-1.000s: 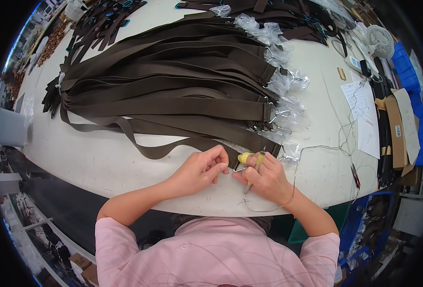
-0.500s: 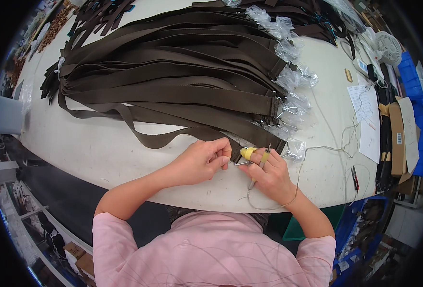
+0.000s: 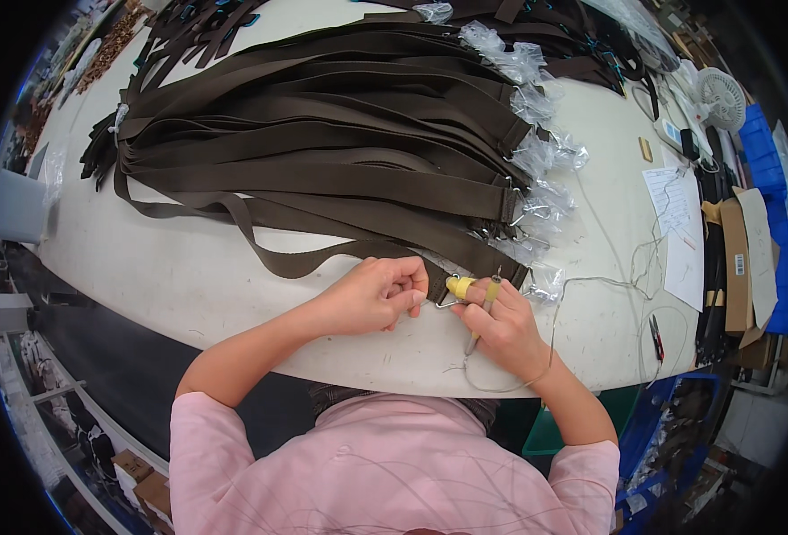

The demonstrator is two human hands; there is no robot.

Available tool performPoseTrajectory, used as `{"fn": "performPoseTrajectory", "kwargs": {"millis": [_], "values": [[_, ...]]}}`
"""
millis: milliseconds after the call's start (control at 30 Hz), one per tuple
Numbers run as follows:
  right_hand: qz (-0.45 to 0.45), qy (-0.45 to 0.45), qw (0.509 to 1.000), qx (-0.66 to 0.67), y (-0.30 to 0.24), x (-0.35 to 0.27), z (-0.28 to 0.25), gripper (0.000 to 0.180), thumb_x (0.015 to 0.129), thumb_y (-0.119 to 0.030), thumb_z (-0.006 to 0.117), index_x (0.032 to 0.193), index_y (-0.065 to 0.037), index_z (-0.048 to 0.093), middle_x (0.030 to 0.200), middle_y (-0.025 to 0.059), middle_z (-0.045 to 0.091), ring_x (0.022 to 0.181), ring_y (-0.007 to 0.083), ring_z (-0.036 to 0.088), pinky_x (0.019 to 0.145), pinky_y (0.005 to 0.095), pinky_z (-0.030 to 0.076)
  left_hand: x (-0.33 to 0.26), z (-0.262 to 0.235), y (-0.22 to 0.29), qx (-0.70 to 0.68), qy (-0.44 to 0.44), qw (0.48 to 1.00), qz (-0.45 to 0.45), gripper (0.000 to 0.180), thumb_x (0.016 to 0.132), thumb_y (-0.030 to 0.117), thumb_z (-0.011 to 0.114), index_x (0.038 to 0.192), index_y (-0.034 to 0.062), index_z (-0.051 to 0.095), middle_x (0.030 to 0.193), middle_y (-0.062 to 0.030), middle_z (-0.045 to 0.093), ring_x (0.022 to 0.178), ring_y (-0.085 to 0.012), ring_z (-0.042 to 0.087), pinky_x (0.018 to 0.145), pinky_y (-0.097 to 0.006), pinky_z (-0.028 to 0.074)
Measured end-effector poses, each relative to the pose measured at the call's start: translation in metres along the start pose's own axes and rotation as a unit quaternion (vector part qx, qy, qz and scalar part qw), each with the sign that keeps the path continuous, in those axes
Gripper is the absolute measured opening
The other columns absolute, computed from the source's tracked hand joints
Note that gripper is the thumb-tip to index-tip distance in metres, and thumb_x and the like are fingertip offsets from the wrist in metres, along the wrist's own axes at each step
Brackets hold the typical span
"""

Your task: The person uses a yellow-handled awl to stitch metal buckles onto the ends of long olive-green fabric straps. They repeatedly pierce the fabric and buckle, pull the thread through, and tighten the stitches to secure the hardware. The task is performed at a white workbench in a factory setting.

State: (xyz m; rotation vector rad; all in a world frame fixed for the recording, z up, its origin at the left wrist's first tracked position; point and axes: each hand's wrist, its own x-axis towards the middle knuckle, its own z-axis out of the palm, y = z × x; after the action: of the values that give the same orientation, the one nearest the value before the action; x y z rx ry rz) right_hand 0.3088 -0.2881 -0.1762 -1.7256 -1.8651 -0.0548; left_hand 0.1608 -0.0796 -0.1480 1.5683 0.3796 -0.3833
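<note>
While your left hand (image 3: 378,296) curls at the strap's end, thumb and forefinger drawn together, I can't tell whether anything is pinched between them. Your right hand (image 3: 505,334) is closed around a yellowish pen-shaped tool (image 3: 486,308), its thin tip up, and one finger wears a yellow wrap (image 3: 460,286). Both forearms slant inward from bent elbows, and a thin cord (image 3: 501,390) loops under your right wrist.

Between your hands lies the end of a dark brown strap (image 3: 300,261), flat webbing with a bent metal buckle (image 3: 447,304) at the tip; leftward it waves across the white table (image 3: 224,303) toward the big strap bundle (image 3: 322,134), tied at its left end. Clear plastic bags (image 3: 536,152) crowd the bundle's right-hand ends, metal hooks showing among them.

Farther out, a grey bin (image 3: 16,207) sits left, its contents hidden; right, a cardboard box (image 3: 738,267) leans near a blue bin (image 3: 762,147). Below the table edge, a blue crate (image 3: 699,382) holds a jumble too blurred to name, beside a green bin (image 3: 581,423).
</note>
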Motion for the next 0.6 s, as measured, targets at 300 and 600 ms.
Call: {"fn": "performPoseTrajectory", "kwargs": {"millis": [300,600], "values": [[-0.019,0.007,1.000,-0.014,0.002,-0.005,-0.010,0.034,0.076,-0.005,0.081,0.076,-0.005,0.047,0.106,0.0130,0.070,0.100,0.0338,0.067,0.078,0.0413,0.052,-0.008,0.003,0.019,0.328,0.132,0.886,0.300,0.041,0.083,0.004,0.076,0.119,0.0005,0.058,0.126,-0.0146,0.053,0.105,-0.0288,0.060,0.088,-0.035,0.053],[-0.046,0.033,0.996,-0.069,0.001,-0.006,-0.002,0.035,0.076,-0.003,0.080,0.079,-0.006,0.045,0.107,0.0156,0.069,0.087,0.0335,0.066,0.076,0.0410,0.052,-0.007,0.017,-0.002,0.562,0.147,0.746,0.325,0.049,0.080,0.008,0.075,0.126,0.0003,0.061,0.117,-0.0131,0.059,0.108,-0.0277,0.061,0.089,-0.037,0.053]]}}
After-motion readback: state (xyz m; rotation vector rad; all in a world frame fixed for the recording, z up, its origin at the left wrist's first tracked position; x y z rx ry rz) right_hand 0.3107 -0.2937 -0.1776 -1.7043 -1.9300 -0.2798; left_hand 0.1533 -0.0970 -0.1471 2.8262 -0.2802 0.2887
